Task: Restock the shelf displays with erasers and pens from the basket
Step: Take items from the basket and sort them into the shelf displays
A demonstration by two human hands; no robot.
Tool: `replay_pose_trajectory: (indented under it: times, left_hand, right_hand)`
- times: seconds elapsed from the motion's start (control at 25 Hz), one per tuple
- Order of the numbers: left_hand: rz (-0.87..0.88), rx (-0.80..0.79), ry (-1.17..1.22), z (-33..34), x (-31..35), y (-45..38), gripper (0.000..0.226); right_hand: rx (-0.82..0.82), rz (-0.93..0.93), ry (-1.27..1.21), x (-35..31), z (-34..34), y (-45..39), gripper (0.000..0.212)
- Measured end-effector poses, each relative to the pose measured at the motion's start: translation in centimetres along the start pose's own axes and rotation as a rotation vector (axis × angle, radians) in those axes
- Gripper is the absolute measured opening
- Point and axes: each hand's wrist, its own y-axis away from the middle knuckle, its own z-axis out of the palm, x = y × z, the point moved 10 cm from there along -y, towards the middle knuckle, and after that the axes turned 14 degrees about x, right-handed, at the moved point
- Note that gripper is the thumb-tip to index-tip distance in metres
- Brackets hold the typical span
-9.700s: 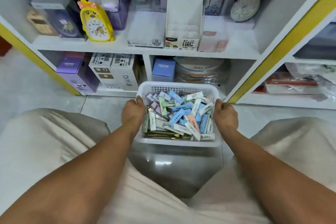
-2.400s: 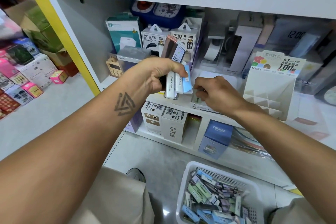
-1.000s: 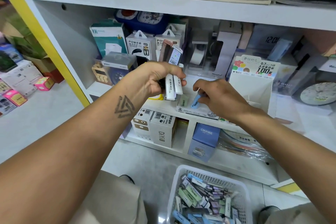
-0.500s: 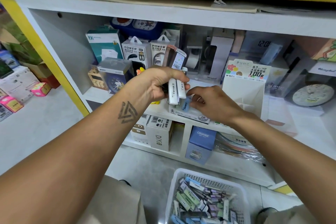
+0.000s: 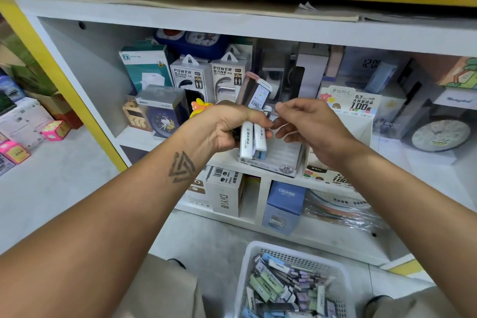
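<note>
Nearest, the white basket (image 5: 247, 261) is sitting on the floor, filled with loose erasers and pens. Above it, the left hand (image 5: 222, 128) is clutching a bunch of erasers (image 5: 251, 141) in a closed grip. The right hand (image 5: 309, 126) is reaching in beside them, fingers loosely open and empty. Behind, the eraser display box (image 5: 281, 160) is resting on the shelf (image 5: 413, 162).

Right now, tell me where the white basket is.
The white basket sits on the floor at the bottom of the head view, right of centre, below the right hand and in front of the lowest shelf, holding packaged erasers.
</note>
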Motion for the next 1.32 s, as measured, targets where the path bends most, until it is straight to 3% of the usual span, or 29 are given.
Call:
replay_pose_trajectory:
  times: [0.08, 0.2, 0.36, 0.52, 0.6, 0.8, 1.32]
  left_hand:
    - [0.001, -0.023, 0.032, 1.0, 0.1, 0.0, 0.015]
    - [-0.021, -0.015, 0.054, 1.9, -0.2, -0.3, 0.035]
    - [-0.016, -0.009, 0.054, 2.7, -0.3, -0.7, 0.042]
    - [-0.017, 0.022, 0.101, 1.6, 0.0, -1.3, 0.013]
    - [-0.023, 0.058, 0.085, 0.6, 0.0, -1.5, 0.012]
    - [-0.013, 0.128, 0.092, -1.1, 0.2, -1.6, 0.015]
    - [-0.011, 0.131, 0.057, -2.8, 0.3, -1.2, 0.017]
  right_hand:
    - [-0.116, 0.073, -0.101, 0.1, 0.5, 0.8, 0.031]
    - [-0.236, 0.057, -0.115, 0.0, 0.7, 1.6, 0.046]
    - [-0.175, -0.056, 0.0, 0.0, -0.1, 1.2, 0.046]
    - [-0.168, -0.118, -0.006, -0.7, -1.4, 0.8, 0.051]
    - [-0.15, -0.132, 0.028, -0.7, -2.0, 0.6, 0.055]
    - [0.012, -0.167, 0.084, -0.6, -2.8, -0.3, 0.007]
    - [-0.012, -0.188, 0.12, 0.0, -2.0, -0.8, 0.009]
